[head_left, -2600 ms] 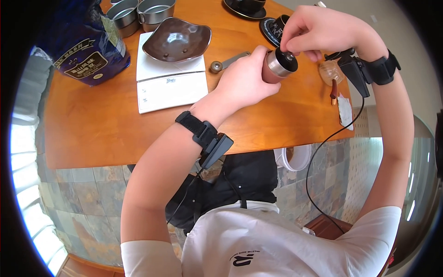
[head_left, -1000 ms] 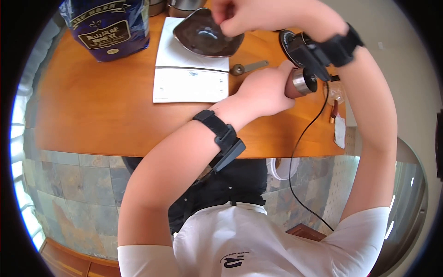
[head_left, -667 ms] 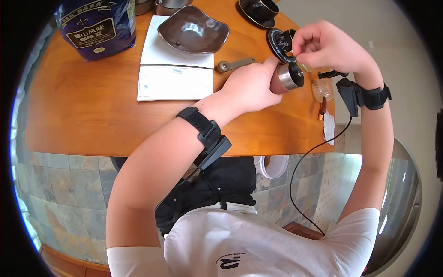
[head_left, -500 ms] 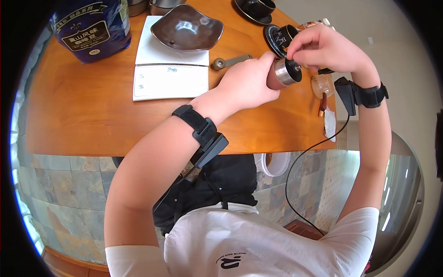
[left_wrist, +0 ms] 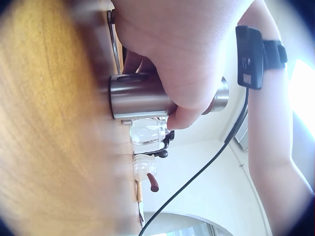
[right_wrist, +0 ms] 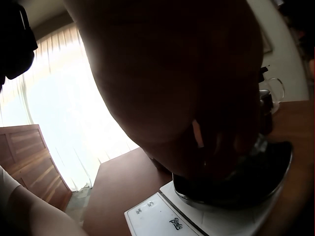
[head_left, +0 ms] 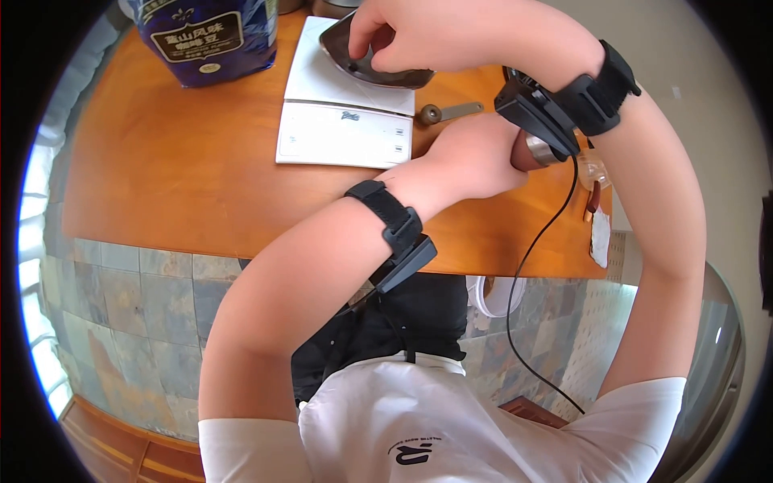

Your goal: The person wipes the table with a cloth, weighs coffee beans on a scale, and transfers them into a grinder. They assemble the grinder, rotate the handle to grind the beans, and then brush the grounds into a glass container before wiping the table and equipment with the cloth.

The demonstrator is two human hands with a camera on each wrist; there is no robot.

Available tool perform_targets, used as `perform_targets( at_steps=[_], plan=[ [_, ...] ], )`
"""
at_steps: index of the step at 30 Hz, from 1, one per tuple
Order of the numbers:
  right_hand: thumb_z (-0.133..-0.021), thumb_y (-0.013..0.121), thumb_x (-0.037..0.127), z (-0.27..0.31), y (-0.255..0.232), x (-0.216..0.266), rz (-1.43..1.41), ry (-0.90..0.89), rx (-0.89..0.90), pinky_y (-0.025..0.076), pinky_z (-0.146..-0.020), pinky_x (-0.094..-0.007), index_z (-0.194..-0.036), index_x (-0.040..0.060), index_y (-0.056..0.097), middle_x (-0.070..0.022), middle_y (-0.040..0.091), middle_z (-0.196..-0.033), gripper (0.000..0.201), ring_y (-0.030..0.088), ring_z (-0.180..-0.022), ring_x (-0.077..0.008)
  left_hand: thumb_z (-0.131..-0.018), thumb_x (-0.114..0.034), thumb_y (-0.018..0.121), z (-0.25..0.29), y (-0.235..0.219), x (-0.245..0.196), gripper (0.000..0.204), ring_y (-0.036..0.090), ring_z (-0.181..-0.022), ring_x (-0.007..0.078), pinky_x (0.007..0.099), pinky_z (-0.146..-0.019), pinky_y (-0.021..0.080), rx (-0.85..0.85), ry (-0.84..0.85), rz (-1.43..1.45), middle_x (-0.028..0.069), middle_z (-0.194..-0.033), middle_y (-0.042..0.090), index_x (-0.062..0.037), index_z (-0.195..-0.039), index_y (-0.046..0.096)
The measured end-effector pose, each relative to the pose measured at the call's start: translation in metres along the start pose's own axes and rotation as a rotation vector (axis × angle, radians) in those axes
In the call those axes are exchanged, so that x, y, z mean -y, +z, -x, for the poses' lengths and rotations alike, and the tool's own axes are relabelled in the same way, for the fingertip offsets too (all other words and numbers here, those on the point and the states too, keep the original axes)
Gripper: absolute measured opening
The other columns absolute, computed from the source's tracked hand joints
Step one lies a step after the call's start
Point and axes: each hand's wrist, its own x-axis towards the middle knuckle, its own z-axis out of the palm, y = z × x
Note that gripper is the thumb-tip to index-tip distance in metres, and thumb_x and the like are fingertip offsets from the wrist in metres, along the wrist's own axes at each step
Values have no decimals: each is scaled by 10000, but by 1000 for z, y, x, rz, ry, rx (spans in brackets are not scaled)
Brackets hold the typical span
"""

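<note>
My left hand (head_left: 475,157) grips a cylindrical hand coffee grinder (left_wrist: 140,98) with a brown body and a steel top. In the left wrist view its base is right at the tabletop, and in the head view my right wrist strap partly covers it. My right hand (head_left: 435,36) reaches over a dark, wavy-rimmed bowl (head_left: 407,79), thumb and index finger apart and pointing down into it. A small dark bean (head_left: 353,67) shows by the index fingertip. The bowl sits on a white scale (head_left: 346,133). In the right wrist view, the right fingers are in deep shadow.
A blue coffee bean bag (head_left: 213,48) stands left of the scale. The grinder's crank handle (head_left: 459,111) lies right of it. Glassware (left_wrist: 145,132), a brown handle (head_left: 593,198) and a white tissue (head_left: 600,237) are along the right edge. A white bucket (head_left: 510,298) stands below.
My right hand goes back and forth between the grinder's top and the bowl. Half a second ago it was at the grinder; now it is over the bowl. My left hand keeps its grip.
</note>
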Motion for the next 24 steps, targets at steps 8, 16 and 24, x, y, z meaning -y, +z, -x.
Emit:
perform_targets(
  at_steps=[8, 16, 24],
  plan=[
    [-757, 567, 118, -12, -2, 6, 117, 26, 86, 509, -640, -420, -833, -7, 713, -215, 658, -721, 206, 636, -660, -361, -727, -161, 725, -4, 7, 3, 283, 657, -881, 353, 417, -766, 520, -11, 17, -38, 159, -879, 679, -41, -964, 625],
    [-748, 595, 163, -26, 19, -15, 228, -82, -37, 516, -638, -434, -776, -2, 718, -228, 657, -726, 208, 643, -667, -379, -736, -170, 724, -4, 6, 2, 322, 656, -915, 357, 415, -798, 526, 20, -3, -29, 166, -914, 683, -40, -1014, 626],
    [-736, 616, 182, -30, 15, -9, 236, -43, 41, 513, -625, -437, -754, -24, 715, -238, 651, -705, 229, 637, -648, -388, -744, -181, 729, -3, 7, 0, 349, 651, -943, 366, 421, -818, 528, -7, 8, -79, 179, -959, 682, -38, -1043, 620]
  ],
)
